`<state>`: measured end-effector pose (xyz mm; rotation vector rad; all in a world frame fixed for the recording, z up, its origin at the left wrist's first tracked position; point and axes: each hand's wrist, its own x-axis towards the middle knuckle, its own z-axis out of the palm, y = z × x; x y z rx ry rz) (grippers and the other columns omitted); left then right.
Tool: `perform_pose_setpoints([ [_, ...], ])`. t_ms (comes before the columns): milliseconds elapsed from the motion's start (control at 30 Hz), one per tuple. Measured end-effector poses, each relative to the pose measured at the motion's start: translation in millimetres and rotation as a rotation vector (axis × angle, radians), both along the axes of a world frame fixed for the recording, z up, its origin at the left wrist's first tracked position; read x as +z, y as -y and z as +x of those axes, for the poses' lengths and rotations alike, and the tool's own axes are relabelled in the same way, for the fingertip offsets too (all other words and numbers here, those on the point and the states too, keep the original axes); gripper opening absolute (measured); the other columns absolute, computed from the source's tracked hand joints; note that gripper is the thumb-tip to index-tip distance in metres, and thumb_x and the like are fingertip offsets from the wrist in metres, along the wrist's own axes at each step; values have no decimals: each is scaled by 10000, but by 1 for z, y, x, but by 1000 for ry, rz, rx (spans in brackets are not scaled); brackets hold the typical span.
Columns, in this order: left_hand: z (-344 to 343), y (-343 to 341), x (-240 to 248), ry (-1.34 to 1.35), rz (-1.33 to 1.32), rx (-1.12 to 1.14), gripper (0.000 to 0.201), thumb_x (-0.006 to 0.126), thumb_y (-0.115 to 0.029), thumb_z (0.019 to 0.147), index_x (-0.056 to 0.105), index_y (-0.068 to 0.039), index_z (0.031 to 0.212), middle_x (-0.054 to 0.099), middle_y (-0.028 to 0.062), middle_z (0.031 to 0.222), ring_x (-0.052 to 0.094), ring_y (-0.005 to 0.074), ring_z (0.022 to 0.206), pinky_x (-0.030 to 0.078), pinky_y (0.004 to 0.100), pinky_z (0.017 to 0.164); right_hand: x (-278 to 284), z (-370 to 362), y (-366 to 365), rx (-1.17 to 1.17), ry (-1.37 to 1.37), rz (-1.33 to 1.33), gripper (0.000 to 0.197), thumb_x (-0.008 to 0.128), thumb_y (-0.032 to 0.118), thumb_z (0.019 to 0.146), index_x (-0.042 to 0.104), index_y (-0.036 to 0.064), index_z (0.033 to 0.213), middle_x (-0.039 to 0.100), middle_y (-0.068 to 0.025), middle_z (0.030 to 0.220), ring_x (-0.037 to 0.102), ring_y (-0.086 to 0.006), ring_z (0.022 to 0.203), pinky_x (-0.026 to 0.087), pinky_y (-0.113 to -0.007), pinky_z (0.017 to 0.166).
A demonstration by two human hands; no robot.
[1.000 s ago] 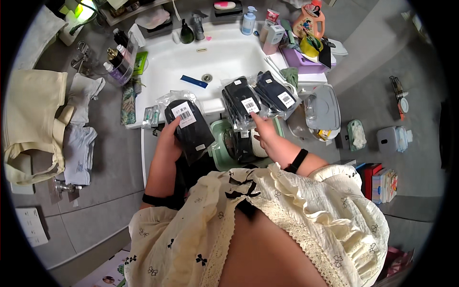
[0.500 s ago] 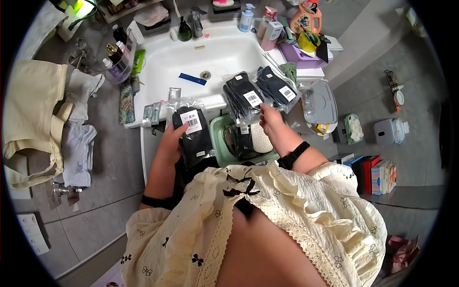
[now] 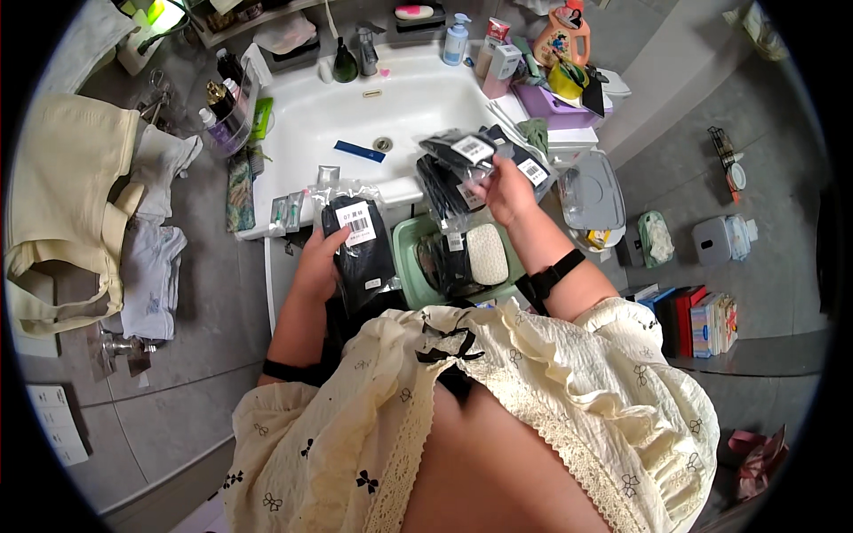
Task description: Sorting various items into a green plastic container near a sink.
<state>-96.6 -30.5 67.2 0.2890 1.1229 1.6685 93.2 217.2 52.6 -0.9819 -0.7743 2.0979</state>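
My left hand (image 3: pixel 316 268) is closed on the edge of a clear plastic packet of folded black fabric (image 3: pixel 369 271) with a white label, held before the sink's front edge. My right hand (image 3: pixel 509 194) grips another black fabric packet (image 3: pixel 451 149), raised and tilted over the sink's front right. Beneath it lies a similar packet (image 3: pixel 437 191), partly covered. One more labelled packet (image 3: pixel 536 167) rests to its right, partly behind my fingers. Below, a green basin (image 3: pixel 405 266) holds a dark packet (image 3: pixel 455 265) and a white textured oval object (image 3: pixel 487 253).
A blue strip (image 3: pixel 359 151) lies in the white sink (image 3: pixel 302 115) by the drain. Small sachets (image 3: pixel 286 211) sit on its front left rim. Bottles and a purple bin (image 3: pixel 558 108) crowd the right corner. A clear-lidded container (image 3: pixel 593 191) stands at right; clothes (image 3: pixel 151 266) hang at left.
My right hand has lifted a packet off the pile and tilted it up and away, uncovering the one beneath. My left hand and its packet have stayed nearly in place.
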Motion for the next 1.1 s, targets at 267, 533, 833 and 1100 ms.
perform_pose_setpoints([
  [267, -12, -6, 1, 26, 22, 15, 272, 453, -95, 861, 442, 1, 1115, 568, 109, 1019, 572, 192, 926, 471, 330, 806, 112, 27, 19, 124, 137, 682, 84, 449, 130, 862, 484, 75, 915, 465, 34, 764, 429, -41, 672, 352, -190, 569],
  [533, 12, -34, 23, -92, 25, -137, 310, 470, -175, 875, 426, -12, 1135, 539, 96, 1049, 550, 186, 962, 468, 321, 792, 143, 28, 66, 658, 245, 1441, 108, 557, 128, 823, 565, 37, 879, 555, -38, 726, 507, -111, 651, 417, -243, 594],
  [833, 59, -60, 41, -117, 118, -284, 338, 355, -171, 930, 360, -30, 1237, 493, 78, 1145, 495, 145, 1029, 413, 293, 862, 91, -10, 65, -12, 419, 1714, 147, 580, 171, 788, 573, 32, 836, 591, -100, 899, 561, -276, 816, 447, -334, 688],
  [1100, 78, -60, 36, -528, 83, -393, 538, 562, -67, 800, 301, -5, 1267, 456, 98, 1181, 444, 188, 1090, 358, 324, 923, 82, -4, 66, 136, 621, 1421, 202, 545, 198, 808, 524, 23, 907, 567, -139, 940, 524, -323, 912, 422, -367, 771],
])
